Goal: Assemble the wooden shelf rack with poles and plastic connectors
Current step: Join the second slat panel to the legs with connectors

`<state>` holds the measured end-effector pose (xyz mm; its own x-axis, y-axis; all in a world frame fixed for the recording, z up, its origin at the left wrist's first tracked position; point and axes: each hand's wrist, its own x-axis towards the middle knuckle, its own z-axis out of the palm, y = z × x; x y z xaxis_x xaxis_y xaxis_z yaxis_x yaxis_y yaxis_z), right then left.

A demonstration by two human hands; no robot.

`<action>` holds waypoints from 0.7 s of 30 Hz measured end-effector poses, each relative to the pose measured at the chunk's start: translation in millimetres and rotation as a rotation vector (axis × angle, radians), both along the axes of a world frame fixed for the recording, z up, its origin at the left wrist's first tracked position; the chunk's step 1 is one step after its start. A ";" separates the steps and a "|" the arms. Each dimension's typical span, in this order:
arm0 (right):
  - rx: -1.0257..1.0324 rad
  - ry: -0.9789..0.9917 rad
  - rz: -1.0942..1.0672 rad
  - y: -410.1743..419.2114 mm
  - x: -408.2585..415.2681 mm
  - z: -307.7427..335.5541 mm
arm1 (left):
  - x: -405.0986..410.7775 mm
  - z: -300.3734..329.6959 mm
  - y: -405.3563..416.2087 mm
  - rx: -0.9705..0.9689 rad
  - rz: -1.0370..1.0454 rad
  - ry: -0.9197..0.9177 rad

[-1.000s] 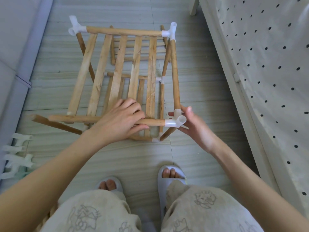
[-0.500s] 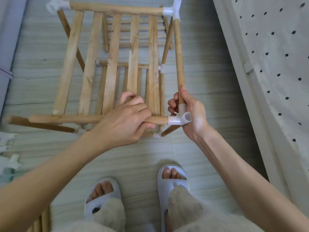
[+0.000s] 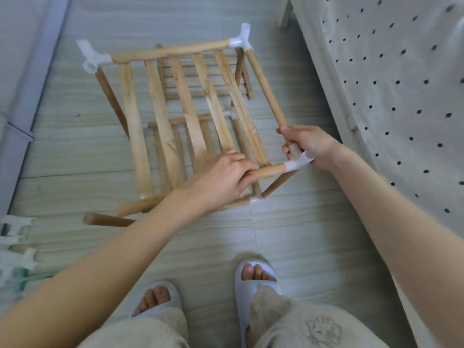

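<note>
A partly built wooden shelf rack (image 3: 175,101) of slats and round poles stands on the floor before me. My left hand (image 3: 221,179) grips the near top pole (image 3: 270,170) close to its right end. My right hand (image 3: 308,144) grips the white plastic corner connector (image 3: 297,163) and the lower end of the right side pole (image 3: 266,86). White connectors sit on the far left corner (image 3: 93,57) and far right corner (image 3: 242,40). The near top pole's left end (image 3: 130,208) carries no connector, and neither does a leg pole end (image 3: 89,219) below it.
Several loose white connectors (image 3: 17,247) lie on the floor at the left edge. A white bed frame (image 3: 324,79) with dotted fabric (image 3: 401,84) runs along the right. A grey surface (image 3: 22,46) lies to the left. My slippered feet (image 3: 256,275) stand just behind the rack.
The rack has rotated, its near right corner swinging up and away from me. My right hand has slid over the connector and side pole. My left hand still grips the near pole.
</note>
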<state>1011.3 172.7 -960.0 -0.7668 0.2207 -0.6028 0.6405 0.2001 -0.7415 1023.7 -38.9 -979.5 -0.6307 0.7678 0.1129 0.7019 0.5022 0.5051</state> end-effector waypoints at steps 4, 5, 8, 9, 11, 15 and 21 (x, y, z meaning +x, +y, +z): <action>0.719 -0.029 0.231 -21.4 -11.4 14.6 | -7.4 12.6 -22.5 -0.020 -0.065 -0.052; 0.901 0.003 0.304 -30.6 -12.3 17.5 | -10.4 14.5 -29.9 -0.033 -0.038 -0.058; 1.077 0.129 0.459 -64.6 -15.7 21.7 | -23.9 22.1 -58.5 -0.003 0.109 -0.058; 1.079 0.175 0.514 -77.8 -18.0 21.1 | -29.7 23.7 -70.7 0.032 0.164 -0.039; 1.039 0.259 0.619 -104.6 -25.3 16.2 | -43.2 22.3 -97.8 0.109 0.287 0.029; 1.021 0.464 0.810 -158.0 -47.8 4.6 | -70.3 -3.3 -152.1 0.291 0.631 0.080; 1.123 0.589 1.005 -240.9 -107.4 -12.4 | -122.3 -77.6 -198.4 0.331 0.893 -0.223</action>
